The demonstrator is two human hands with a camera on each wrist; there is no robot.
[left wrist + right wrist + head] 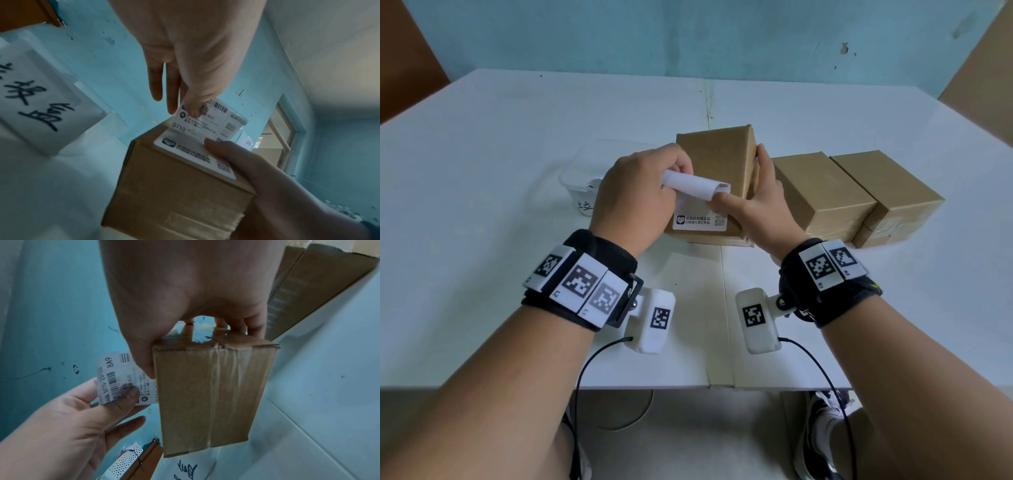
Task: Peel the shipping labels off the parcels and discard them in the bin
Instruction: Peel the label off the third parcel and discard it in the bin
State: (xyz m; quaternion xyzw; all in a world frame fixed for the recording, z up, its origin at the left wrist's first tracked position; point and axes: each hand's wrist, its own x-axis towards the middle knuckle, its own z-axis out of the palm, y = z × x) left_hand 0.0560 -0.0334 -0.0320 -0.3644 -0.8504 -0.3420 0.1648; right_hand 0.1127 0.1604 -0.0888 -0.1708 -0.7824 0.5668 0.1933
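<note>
- My left hand (633, 195) pinches the label's (697, 186) curled free end; its lower strip is stuck to the box (714, 164).
- My right hand (760, 195) clamps the box, thumb by the peel line.
- The bin (582, 178) sits at nine o'clock, nearer my left.

- White table (825, 113) fills the middle of the head view, a seam running down its centre
- Clear bin (585, 174) stands on it at centre left, with handwriting on its near wall
- Brown box (717, 161) at centre; whether its base rests on the table cannot be told
- Two more boxes, (822, 195) and (887, 192), lie side by side, touching, at centre right
</note>
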